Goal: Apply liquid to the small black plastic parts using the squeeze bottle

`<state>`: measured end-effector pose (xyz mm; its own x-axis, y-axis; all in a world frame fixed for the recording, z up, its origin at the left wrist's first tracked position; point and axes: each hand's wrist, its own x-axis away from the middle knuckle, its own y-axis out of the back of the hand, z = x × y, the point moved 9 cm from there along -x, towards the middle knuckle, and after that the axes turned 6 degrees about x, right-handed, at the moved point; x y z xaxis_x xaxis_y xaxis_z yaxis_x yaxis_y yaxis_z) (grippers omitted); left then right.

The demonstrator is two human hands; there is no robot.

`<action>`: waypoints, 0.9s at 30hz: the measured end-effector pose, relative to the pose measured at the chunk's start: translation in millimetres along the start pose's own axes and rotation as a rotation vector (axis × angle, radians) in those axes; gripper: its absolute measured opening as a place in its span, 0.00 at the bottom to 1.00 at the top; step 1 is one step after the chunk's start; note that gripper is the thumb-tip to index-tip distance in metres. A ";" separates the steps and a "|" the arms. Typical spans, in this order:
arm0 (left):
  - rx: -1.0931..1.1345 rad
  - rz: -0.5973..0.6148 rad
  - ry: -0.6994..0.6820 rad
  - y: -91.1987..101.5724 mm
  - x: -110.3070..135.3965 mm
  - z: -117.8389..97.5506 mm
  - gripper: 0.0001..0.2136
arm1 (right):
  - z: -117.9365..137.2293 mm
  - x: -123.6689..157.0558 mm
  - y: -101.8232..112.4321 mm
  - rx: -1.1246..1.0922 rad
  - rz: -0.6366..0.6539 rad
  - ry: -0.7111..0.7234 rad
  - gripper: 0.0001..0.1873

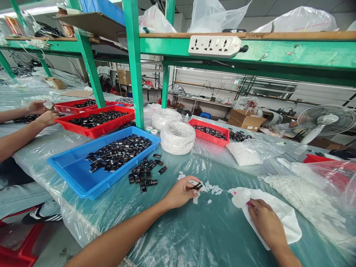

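Note:
My left hand pinches a small black part just above a scatter of small white pieces on the plastic-covered table. My right hand rests on a white sheet, its fingertips on something pink beside a round translucent patch. A loose heap of black parts lies left of my left hand, next to a blue tray filled with more of them.
White wire coils sit behind the blue tray. Red trays hold black parts. Bags of white pieces lie at right. Another person's hands work at far left. A green shelf post rises mid-table.

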<state>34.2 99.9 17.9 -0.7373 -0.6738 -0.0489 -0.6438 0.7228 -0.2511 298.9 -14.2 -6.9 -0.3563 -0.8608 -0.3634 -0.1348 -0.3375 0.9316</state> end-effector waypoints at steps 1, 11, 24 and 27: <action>-0.013 0.006 -0.014 -1.4 0.1 -0.5 0.17 | -0.9 0.4 3.4 -0.009 -0.014 -0.017 0.18; -0.291 0.079 -0.083 -10.1 6.4 -12.5 0.12 | 5.9 10.9 64.0 -0.233 -0.329 -0.199 0.16; -0.269 0.213 -0.136 -35.7 19.1 -18.7 0.18 | 162.2 50.9 90.7 -0.494 -0.241 0.601 0.26; -0.197 0.263 -0.123 -40.9 21.0 -19.3 0.18 | 166.3 51.8 90.6 -0.524 -0.255 0.612 0.25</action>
<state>41.2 59.2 45.8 -0.8609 -0.4652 -0.2058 -0.4709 0.8819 -0.0237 114.5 -26.0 59.4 0.2107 -0.7382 -0.6408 0.3567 -0.5523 0.7535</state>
